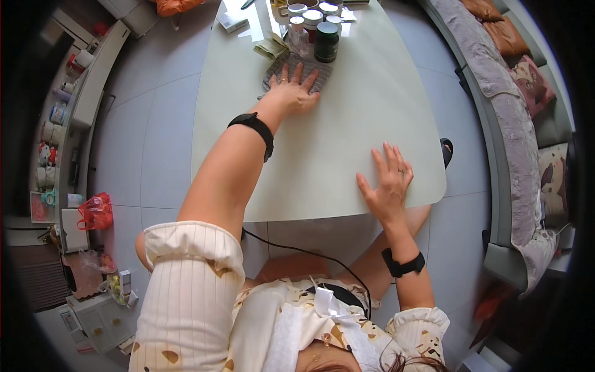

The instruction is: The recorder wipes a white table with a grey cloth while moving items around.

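Observation:
My left hand [292, 90] reaches across the table, fingers spread, palm down on a folded grey striped cloth [320, 83]. Just beyond the cloth stands a dark green jar with a dark lid [326, 44]. A crumpled green-and-tan packet [271, 46] touches or lies close by the cloth's far left edge. My right hand [389, 183] lies palm down on the pale glossy tabletop [344, 139] near its front right edge, thumb and fingers apart. Neither hand grips anything. Part of the cloth is hidden under my left hand.
Several white-capped bottles [313, 19] and a brown-handled mug [297, 9] crowd the far end, with a small white box [231, 21] to their left. A black cable [316, 255] crosses my lap. A sofa [502, 139] stands right, a laden shelf unit [76, 107] left.

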Available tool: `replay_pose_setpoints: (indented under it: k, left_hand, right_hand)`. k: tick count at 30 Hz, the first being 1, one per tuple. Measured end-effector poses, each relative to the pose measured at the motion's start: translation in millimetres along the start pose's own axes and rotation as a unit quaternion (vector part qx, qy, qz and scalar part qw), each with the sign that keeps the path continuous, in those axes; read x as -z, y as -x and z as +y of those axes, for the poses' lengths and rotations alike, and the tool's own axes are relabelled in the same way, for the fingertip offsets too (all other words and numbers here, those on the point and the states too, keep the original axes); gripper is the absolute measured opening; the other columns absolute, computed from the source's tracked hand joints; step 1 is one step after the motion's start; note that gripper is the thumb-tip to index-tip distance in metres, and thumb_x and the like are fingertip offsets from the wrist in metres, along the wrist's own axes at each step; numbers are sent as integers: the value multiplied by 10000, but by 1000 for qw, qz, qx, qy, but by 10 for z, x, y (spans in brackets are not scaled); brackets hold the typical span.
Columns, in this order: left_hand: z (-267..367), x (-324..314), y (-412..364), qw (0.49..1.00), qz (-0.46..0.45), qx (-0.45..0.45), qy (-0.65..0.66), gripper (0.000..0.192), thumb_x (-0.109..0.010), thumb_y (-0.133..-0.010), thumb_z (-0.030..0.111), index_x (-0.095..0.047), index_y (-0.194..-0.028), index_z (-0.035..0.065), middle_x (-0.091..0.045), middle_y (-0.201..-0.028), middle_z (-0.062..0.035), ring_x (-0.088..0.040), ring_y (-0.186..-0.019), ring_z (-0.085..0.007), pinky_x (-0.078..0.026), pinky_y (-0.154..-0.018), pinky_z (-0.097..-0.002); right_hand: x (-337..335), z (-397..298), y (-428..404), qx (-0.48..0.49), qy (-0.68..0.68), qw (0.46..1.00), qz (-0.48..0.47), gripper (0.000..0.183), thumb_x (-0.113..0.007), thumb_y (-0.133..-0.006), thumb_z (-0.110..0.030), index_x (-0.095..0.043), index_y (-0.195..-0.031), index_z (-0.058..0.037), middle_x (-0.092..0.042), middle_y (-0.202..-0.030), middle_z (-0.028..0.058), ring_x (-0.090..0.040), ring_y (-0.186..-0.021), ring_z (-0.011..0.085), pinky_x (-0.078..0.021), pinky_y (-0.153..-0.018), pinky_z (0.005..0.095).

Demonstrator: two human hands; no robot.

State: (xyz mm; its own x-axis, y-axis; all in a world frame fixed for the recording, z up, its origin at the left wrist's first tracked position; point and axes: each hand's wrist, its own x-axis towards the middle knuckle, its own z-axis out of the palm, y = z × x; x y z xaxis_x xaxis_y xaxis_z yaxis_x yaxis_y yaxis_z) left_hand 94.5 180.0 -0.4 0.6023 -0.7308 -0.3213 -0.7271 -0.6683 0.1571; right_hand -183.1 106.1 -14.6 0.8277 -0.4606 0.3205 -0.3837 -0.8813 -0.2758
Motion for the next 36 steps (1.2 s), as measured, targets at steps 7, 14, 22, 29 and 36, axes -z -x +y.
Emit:
replay_pose_setpoints:
  k: [7,14,22,29,36]
  left_hand:
    - [113,-227,344,1000,16,0,4,632,-294,-859,455,-73,-1417,257,19,-1475,-110,43,-1340,-377,-10,-1059,-524]
    - [520,-619,1307,995,44,-84,-14,611,-284,-882,423,-86,-1419,210,-15,-1472,-131,36,-1340,-376,-19,-1060,-522]
    - [319,-824,2034,961,143,-143,191,515,-412,-862,300,-327,-1330,103,-288,-1369,-189,-227,-1281,-361,-196,-1041,-437]
    - [-848,-999,2473,750,500,152,405,340,-421,-863,190,-505,-1116,-21,-505,-1166,-185,-450,-1102,-320,-335,-955,-387]
    - [-1682,-1799,2217,665,446,256,542,496,-331,-922,349,-411,-1241,-21,-420,-1285,-171,-385,-1196,-273,-290,-998,-353]
  right_hand:
    - [-106,17,-21,14,14,1000,23,519,-597,-745,-363,-507,-1184,-101,-398,-1307,126,-314,-1247,273,-182,-998,495]
    - [-196,178,-53,4,16,999,33,540,-581,-766,-391,-482,-1224,-124,-401,-1325,110,-303,-1269,253,-171,-1021,466]
    - [-170,-365,-22,145,-147,978,31,477,-544,-809,-212,-441,-1261,-100,-396,-1326,147,-286,-1277,327,-172,-1053,454]
    - [-594,-1461,-53,138,32,979,-144,626,-363,-843,-532,-307,-1365,-192,-139,-1455,139,-28,-1348,346,-18,-1036,566]
    - [-1014,-2422,-191,221,-74,965,-122,611,-462,-791,-502,-389,-1307,-183,-190,-1439,133,-93,-1333,364,-41,-1024,594]
